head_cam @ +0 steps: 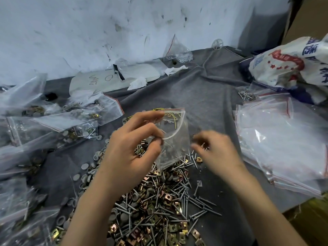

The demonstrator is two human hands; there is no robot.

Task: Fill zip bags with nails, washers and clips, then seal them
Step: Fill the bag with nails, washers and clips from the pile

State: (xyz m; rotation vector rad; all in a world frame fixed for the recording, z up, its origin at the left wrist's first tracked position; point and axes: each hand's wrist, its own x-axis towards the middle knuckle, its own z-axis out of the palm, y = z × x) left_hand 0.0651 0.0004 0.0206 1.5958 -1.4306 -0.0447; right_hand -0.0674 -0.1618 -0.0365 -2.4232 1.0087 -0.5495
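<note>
My left hand (pixel 136 144) pinches the near lip of a small clear zip bag (pixel 174 141) and holds its mouth open above the table. The bag hangs over a loose pile of nails, brass clips and grey washers (pixel 159 201). My right hand (pixel 213 150) is just right of the bag, blurred, with its fingers curled round a few small metal parts (pixel 204 144). Through the open bag I see yellow wire on the cloth behind it.
Several filled zip bags (pixel 53 125) lie at the left on the grey cloth (pixel 204 89). A stack of unfilled zip bags (pixel 284 139) lies at the right, below a printed white sack (pixel 292 64). A bag of small parts (pixel 179 52) leans on the wall.
</note>
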